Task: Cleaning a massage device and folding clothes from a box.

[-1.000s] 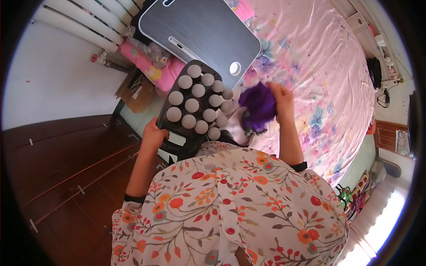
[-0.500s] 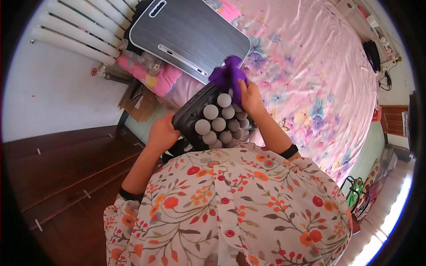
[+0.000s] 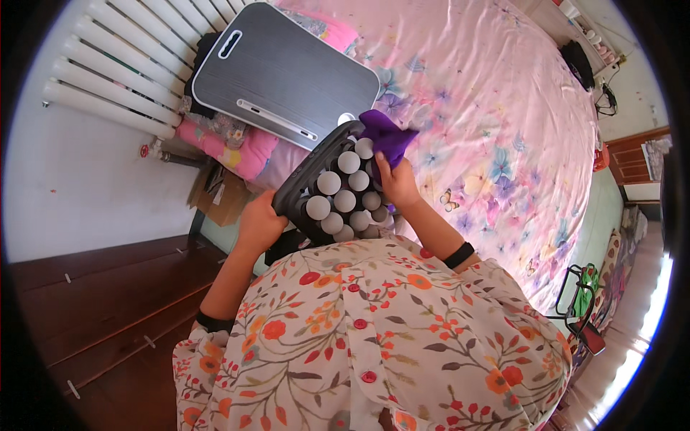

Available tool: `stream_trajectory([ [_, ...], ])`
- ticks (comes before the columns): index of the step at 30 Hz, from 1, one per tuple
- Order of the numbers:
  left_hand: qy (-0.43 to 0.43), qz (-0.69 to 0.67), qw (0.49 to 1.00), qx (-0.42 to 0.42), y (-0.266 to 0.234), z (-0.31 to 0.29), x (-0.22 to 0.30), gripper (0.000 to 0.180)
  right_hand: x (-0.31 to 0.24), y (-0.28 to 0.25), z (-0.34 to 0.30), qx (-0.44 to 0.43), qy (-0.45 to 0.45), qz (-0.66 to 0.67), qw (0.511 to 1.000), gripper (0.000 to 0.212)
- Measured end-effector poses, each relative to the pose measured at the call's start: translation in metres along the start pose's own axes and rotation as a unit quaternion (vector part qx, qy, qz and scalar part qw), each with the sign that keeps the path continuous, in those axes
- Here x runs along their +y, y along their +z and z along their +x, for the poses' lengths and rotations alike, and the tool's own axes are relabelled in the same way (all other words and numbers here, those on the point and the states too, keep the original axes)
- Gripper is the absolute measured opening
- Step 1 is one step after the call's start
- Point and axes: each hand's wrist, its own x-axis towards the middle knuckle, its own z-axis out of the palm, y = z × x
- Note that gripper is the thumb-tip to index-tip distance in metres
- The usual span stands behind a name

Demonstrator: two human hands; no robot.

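Note:
A black, tray-shaped thing set with several round grey knobs is tilted in front of my body; I cannot tell its exact kind. My left hand is closed on its left edge, thumb near the rim. On the far right side, my right hand pinches a purple cloth, which lies bunched against the far right corner and the nearby knobs. The lower end of the black thing is hidden by my floral shirt.
A dark grey lap desk rests on the bed, which has a pink floral sheet. Pink bedding, a white radiator and a cardboard box are at the left. Dark wooden furniture stands lower left.
The purple cloth has changed shape, its loose end now spreading to the right above my right hand. The view has shifted slightly, and the black thing shows its far rim more.

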Motion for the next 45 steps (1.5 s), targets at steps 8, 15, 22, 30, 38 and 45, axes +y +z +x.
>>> stream_trajectory([
  [8,0.069,-0.032,0.994,0.075,0.0,-0.002,0.005,0.036,-0.043,-0.045,0.021,0.113,-0.02,0.311,0.943,0.028],
  [15,0.076,0.069,0.993,0.056,-0.001,0.002,0.019,0.033,-0.133,-0.01,-0.002,-0.196,-0.408,-0.169,0.876,0.037],
  [22,0.122,0.143,0.981,0.05,-0.01,0.003,0.041,0.022,-0.118,-0.017,0.038,-0.188,-0.14,-0.271,0.934,0.027],
  [30,0.153,0.118,0.98,0.036,-0.014,0.017,0.023,0.03,-0.152,0.013,0.006,-0.224,-0.432,-0.231,0.842,0.027],
  [38,0.19,0.124,0.973,0.04,-0.025,0.02,0.022,0.024,-0.126,-0.02,0.058,-0.177,-0.099,-0.407,0.89,0.023],
  [45,0.168,0.11,0.98,0.005,-0.03,0.028,0.013,0.031,-0.144,0.021,0.033,-0.18,-0.261,-0.293,0.902,0.021],
])
